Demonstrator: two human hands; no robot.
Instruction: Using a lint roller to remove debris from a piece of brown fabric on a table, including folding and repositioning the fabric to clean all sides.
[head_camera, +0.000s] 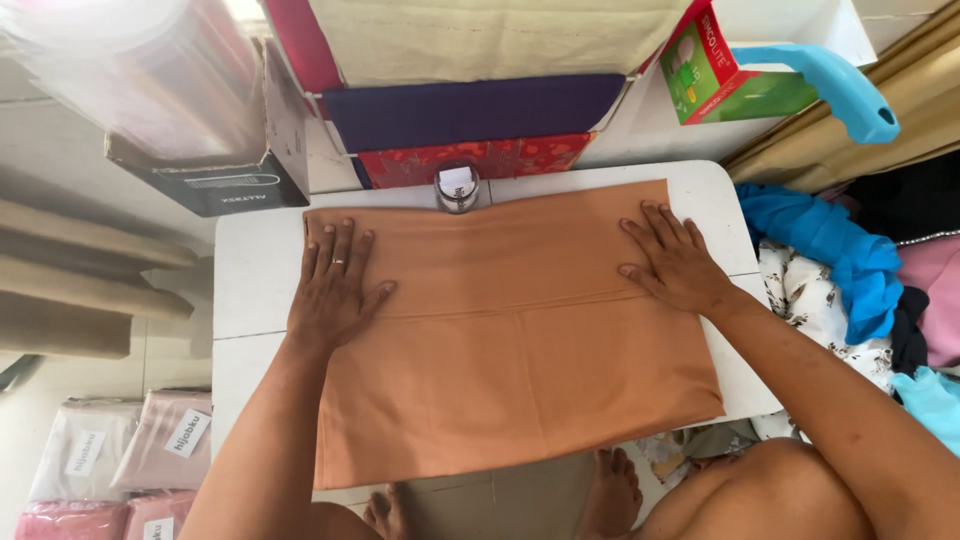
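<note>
An orange-brown folded cloth (510, 350) lies spread over a small white table (255, 270), its near edge hanging past the table's front. My left hand (335, 285) rests flat on the cloth's left side, fingers apart, a ring on one finger. My right hand (675, 260) presses flat on the cloth's upper right part, fingers spread. A fold line runs across the cloth between the two hands. Neither hand grips anything.
A small glass jar (457, 188) stands at the table's far edge. Behind it hang purple (470, 110) and red patterned cloths (470, 158). A pile of clothes (850, 270) lies right; packed cloths in plastic (120, 450) lie lower left; a cardboard box (230, 170) sits upper left.
</note>
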